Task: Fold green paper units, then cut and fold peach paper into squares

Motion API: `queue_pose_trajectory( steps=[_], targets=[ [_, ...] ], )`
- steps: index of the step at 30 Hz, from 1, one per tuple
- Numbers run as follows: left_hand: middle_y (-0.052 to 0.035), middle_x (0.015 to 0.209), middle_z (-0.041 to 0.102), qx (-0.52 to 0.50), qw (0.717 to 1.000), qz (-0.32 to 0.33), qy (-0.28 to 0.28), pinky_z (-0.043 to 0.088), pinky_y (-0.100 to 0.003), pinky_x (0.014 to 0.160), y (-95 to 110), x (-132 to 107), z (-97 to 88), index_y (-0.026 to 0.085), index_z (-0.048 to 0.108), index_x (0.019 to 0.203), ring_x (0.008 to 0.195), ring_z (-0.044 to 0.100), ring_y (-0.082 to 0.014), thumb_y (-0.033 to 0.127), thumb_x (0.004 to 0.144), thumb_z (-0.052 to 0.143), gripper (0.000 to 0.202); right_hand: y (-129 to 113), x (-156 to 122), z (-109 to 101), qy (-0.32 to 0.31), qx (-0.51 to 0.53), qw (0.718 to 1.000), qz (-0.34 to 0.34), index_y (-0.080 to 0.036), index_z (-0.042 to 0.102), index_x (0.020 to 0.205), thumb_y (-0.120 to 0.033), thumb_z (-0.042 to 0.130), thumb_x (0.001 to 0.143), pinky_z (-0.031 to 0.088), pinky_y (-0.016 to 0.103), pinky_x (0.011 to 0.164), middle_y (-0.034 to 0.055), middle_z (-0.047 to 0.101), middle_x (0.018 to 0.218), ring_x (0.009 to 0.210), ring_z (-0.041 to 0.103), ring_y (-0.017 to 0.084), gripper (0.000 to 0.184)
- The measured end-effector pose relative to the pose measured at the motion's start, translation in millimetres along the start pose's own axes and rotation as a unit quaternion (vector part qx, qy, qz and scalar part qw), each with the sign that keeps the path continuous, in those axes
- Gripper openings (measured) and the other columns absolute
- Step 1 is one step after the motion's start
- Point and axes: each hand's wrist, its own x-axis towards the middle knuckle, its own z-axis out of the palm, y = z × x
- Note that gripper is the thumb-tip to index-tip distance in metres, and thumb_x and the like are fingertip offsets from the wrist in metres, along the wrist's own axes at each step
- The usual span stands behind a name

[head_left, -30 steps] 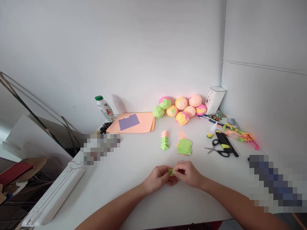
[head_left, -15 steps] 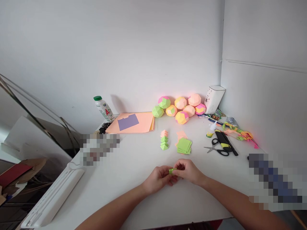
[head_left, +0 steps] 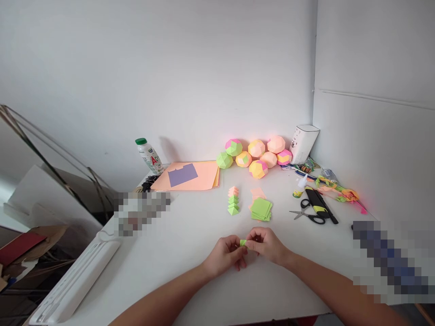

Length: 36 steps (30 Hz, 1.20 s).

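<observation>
Between the fingertips of both hands is a small green folded paper piece (head_left: 243, 243), partly hidden by the fingers. My left hand (head_left: 227, 254) pinches it from the left, and my right hand (head_left: 268, 244) pinches its right side. Just beyond the hands lies a stack of green paper pieces (head_left: 261, 209), with peach paper (head_left: 257, 194) showing behind it. To the left of that stack runs a row of small pointed folded units (head_left: 233, 200), green in front and peach at the back.
Faceted paper balls (head_left: 258, 168) sit against the wall. Scissors (head_left: 308, 213), a black cutter (head_left: 317, 203) and a glue bottle (head_left: 299, 186) lie at the right. Peach sheets (head_left: 207, 176) and a white bottle (head_left: 149, 156) are at the back left. A long white device (head_left: 81, 280) borders the left edge.
Both hands stay pinched on the green piece, with small finger shifts; less of it shows now. The whole view has shifted slightly downward.
</observation>
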Motion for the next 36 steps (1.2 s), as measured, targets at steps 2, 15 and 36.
queue_pose_trajectory(
  steps=[2, 15, 36],
  targets=[
    [0.0021, 0.052, 0.059, -0.003, 1.000, 0.004, 0.001, 0.041, -0.023, 0.042, -0.8, 0.1, 0.2, 0.017, 0.050, 0.071, 0.042, 0.055, -0.0116, 0.053, 0.072, 0.065, 0.039, -0.7, 0.0, 1.1, -0.003, 0.008, 1.000, -0.001, -0.017, 0.059, 0.070, -0.038, 0.068, 0.074, 0.038, 0.023, 0.048, -0.0016, 0.059, 0.062, 0.052, 0.047, 0.010, 0.022],
    [0.0042, 0.053, 0.056, -0.045, 0.998, 0.030, 0.024, 0.035, -0.021, 0.037, -0.4, 1.6, -0.9, 0.018, 0.045, 0.065, 0.036, 0.049, -0.0076, 0.055, 0.069, 0.067, 0.044, 3.4, -1.5, 0.0, -0.059, -0.016, 0.998, 0.020, -0.017, 0.052, 0.069, -0.026, 0.060, 0.076, 0.040, 0.022, 0.048, -0.0046, 0.048, 0.059, 0.054, 0.046, 0.010, 0.014],
    [0.0030, 0.052, 0.059, -0.083, 0.994, 0.033, 0.069, 0.035, -0.020, 0.033, 3.9, -0.7, -1.8, 0.019, 0.040, 0.057, 0.034, 0.053, -0.0096, 0.057, 0.065, 0.069, 0.049, -0.8, 2.9, -27.1, 0.042, -0.054, 0.998, 0.004, -0.017, 0.055, 0.067, -0.017, 0.054, 0.071, 0.045, 0.022, 0.046, -0.0053, 0.051, 0.057, 0.046, 0.052, 0.009, 0.004]
  ],
)
